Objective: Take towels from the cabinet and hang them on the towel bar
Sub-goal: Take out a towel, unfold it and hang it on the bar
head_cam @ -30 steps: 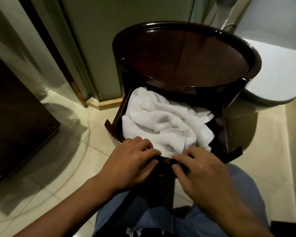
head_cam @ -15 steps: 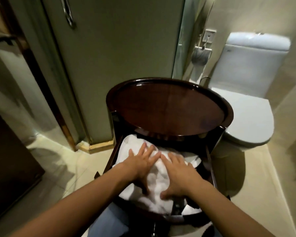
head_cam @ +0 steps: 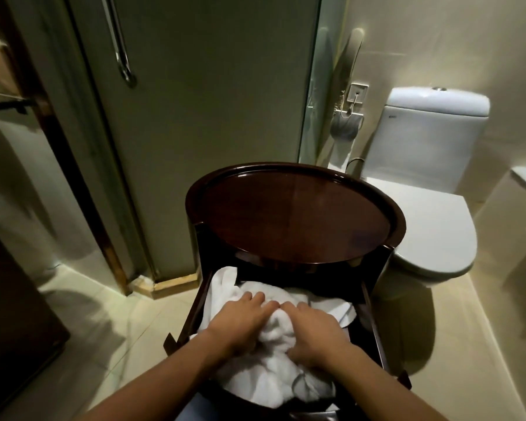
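Change since half a second back: both hands, then flat on the cloth, now bunch it between them. Left hand [head_cam: 240, 322]: fingers curled into the towels [head_cam: 274, 378], gripping. Right hand [head_cam: 315, 335]: likewise gripping, close beside the left. Towels: white, crumpled, in the pulled-out drawer [head_cam: 374, 323] under the cabinet [head_cam: 295, 214] top. Toilet [head_cam: 431, 226]: right of the cabinet. Step judged: gathering for the lift. Next: raise the bundle clear of the drawer walls.

Dark wooden cabinet [head_cam: 295, 214], round-topped, stands on pale tiled floor [head_cam: 97, 335]; its open drawer [head_cam: 195, 302] holds crumpled white towels [head_cam: 274, 375]. Toilet [head_cam: 431, 226] just beside.
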Tool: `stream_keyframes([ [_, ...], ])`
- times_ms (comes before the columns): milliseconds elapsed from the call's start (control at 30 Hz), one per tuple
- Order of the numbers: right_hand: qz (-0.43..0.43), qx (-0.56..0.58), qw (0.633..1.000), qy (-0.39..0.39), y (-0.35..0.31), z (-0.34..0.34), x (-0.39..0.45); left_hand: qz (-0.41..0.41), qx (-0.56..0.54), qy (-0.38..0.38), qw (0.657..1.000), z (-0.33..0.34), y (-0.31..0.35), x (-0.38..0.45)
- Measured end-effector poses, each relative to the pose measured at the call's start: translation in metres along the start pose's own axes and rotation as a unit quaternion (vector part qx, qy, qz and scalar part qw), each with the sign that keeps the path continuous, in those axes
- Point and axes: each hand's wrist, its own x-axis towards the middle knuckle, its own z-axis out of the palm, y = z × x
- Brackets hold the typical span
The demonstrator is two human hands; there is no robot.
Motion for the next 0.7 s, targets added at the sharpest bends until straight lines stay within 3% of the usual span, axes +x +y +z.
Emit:
stream_keyframes([
  [200, -0.027, -0.011, 0.998, 0.056, -0.001, -0.031, -0.008, 0.002, -0.033, 0.071, 0.997, -0.024, -0.005, -0.002],
  [433, -0.062, -0.086, 0.973, 0.204, 0.005, -0.12, -0.019, 0.039, -0.035, 0.217, 0.975, -0.094, -0.015, 0.011],
  [700, -0.022, -0.125, 0.961, 0.246, 0.016, -0.172, 0.008, 0.018, 0.0, 0.274, 0.961, -0.145, -0.023, 0.052],
])
